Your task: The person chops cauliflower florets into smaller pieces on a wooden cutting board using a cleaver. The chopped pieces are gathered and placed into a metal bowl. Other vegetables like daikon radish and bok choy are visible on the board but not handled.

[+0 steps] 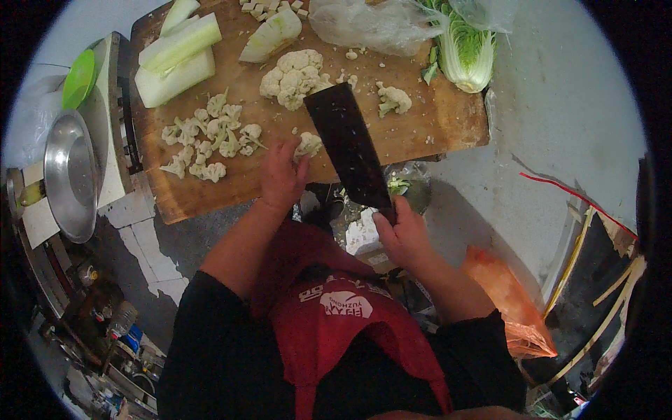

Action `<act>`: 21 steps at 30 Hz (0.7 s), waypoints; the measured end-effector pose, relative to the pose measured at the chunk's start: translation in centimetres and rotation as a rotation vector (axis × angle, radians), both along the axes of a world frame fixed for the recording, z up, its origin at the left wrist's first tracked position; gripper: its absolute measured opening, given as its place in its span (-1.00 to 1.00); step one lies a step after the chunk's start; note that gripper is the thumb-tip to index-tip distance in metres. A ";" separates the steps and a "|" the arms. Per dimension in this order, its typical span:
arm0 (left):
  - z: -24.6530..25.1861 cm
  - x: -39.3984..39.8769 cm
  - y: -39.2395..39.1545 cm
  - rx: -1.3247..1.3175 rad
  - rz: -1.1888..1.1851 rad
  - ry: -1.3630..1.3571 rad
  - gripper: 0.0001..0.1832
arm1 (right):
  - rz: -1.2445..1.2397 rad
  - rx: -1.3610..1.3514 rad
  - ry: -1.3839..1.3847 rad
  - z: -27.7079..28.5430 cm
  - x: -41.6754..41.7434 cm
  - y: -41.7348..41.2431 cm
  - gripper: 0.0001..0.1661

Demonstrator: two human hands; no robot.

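My right hand [404, 233] grips the handle of a dark cleaver [346, 142], its broad blade angled over the front of a wooden cutting board [252, 186]. My left hand [283, 173] rests at the board's front edge, thumb and fingers around or beside a cauliflower floret [308, 145]; whether they grip it I cannot tell. Left of that hand lies a group of cut florets [210, 134]. Behind the blade tip sits a larger cauliflower piece [291, 76], and another floret [394, 98] lies to its right. Small crumbs are scattered about the board.
Pale green-white vegetable pieces [178, 52], a cabbage-like wedge [273, 34], white cubes [270, 8], a clear plastic bag [373, 26] and a napa cabbage [466, 58] lie along the back. A metal basin [71, 176] and green bowl [79, 79] stand left; an orange bag [506, 299] is lower right.
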State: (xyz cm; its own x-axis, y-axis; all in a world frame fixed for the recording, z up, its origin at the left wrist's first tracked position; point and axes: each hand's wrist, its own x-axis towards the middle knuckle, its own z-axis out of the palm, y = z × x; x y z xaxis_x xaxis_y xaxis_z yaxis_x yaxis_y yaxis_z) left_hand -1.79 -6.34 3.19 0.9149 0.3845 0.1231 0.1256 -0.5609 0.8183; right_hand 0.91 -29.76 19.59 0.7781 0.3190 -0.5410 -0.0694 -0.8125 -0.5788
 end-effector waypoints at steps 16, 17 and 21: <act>-0.4 -0.3 -0.2 -0.127 0.064 -0.057 -0.65 | 0.100 -0.106 0.100 -0.2 -0.3 -1.5 -0.59; -0.6 -0.3 -0.3 -0.148 0.075 -0.077 -0.65 | 0.117 -0.095 0.071 -0.2 -0.4 -1.6 -0.58; -0.2 -0.3 -0.2 -0.044 0.050 -0.111 -0.64 | 0.154 -0.068 0.029 -0.9 -0.2 -0.9 -0.58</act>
State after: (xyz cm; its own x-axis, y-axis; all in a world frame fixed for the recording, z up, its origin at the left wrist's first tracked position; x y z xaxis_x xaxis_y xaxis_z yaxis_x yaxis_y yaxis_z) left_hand -2.07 -6.54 3.03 0.8760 0.4366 0.2048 0.0595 -0.5194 0.8525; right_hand 0.74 -30.62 18.69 0.7063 0.3952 -0.5873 0.0429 -0.8521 -0.5217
